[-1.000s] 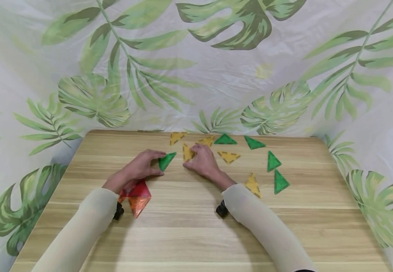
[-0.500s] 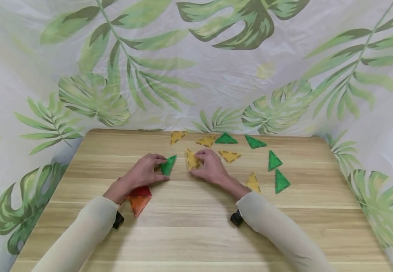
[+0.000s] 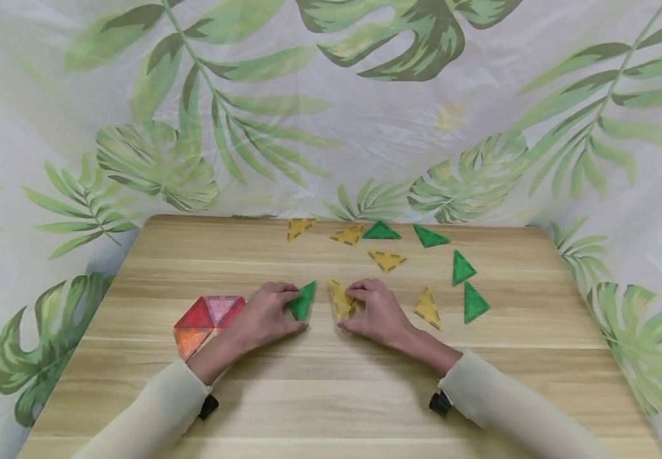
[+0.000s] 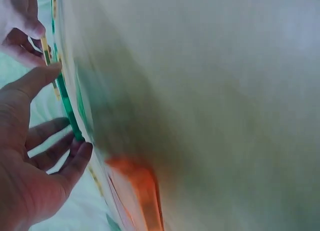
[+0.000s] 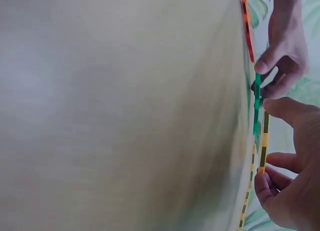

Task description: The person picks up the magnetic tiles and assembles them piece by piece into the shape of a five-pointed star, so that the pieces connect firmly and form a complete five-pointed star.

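Between thumb and fingers, my left hand (image 3: 259, 322) pinches a translucent green triangular magnetic tile (image 3: 305, 302). My right hand (image 3: 385, 315) pinches a yellow triangular magnetic tile (image 3: 339, 301) by its right side. The two tiles face each other across a narrow gap in the head view. Seen edge-on in the left wrist view, the green tile (image 4: 69, 106) appears lifted slightly off the table. The yellow tile (image 5: 264, 146) looks raised too in the right wrist view. Left of my left hand lies a joined group of red, pink and orange tiles (image 3: 194, 315), partly hidden by hand and forearm.
Several loose yellow triangles (image 3: 387, 260) lie toward the back and right of the wooden table (image 3: 331, 408). Several green triangles (image 3: 475, 303) form a loose arc at the back right. A leaf-print cloth (image 3: 273, 140) hangs behind the table.
Both hands have come nearer the person with their tiles. The left hand also moved right, uncovering more of the red group; the right hand drew the yellow tile away from the back tiles.
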The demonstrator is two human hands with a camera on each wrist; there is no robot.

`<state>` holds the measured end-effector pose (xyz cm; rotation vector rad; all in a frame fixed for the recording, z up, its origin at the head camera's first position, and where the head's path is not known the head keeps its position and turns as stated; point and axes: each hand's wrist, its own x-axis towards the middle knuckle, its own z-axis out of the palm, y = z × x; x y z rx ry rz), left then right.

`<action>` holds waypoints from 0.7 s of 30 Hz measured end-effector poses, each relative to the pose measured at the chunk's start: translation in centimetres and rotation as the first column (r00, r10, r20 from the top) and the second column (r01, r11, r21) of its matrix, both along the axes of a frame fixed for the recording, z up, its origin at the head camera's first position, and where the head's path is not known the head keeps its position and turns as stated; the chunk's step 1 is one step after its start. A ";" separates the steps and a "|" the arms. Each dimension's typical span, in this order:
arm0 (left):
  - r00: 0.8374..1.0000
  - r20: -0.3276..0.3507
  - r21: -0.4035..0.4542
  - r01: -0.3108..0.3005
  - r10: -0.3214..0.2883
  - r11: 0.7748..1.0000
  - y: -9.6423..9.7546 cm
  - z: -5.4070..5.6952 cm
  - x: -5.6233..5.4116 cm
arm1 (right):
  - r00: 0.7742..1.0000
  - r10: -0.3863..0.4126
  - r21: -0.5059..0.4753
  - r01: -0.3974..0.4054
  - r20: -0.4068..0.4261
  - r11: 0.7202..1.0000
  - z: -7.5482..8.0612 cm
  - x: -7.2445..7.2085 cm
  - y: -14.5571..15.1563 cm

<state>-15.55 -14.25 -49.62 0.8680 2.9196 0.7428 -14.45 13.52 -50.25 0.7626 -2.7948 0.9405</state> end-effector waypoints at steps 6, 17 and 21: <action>1.000 -0.018 -0.025 -0.009 0.009 1.000 1.3 0.3 1.3 | 1.000 0.007 0.010 -0.006 -0.011 1.000 -0.6 1.7 0.1; 0.998 -0.043 -0.096 -0.046 0.042 0.994 2.4 -0.2 2.5 | 1.000 -0.010 0.060 0.012 -0.022 0.998 -1.2 2.8 -0.7; 0.998 -0.041 -0.092 -0.049 0.045 0.995 2.6 -0.2 2.7 | 1.000 -0.013 0.067 0.014 -0.019 0.998 -1.0 2.9 -0.8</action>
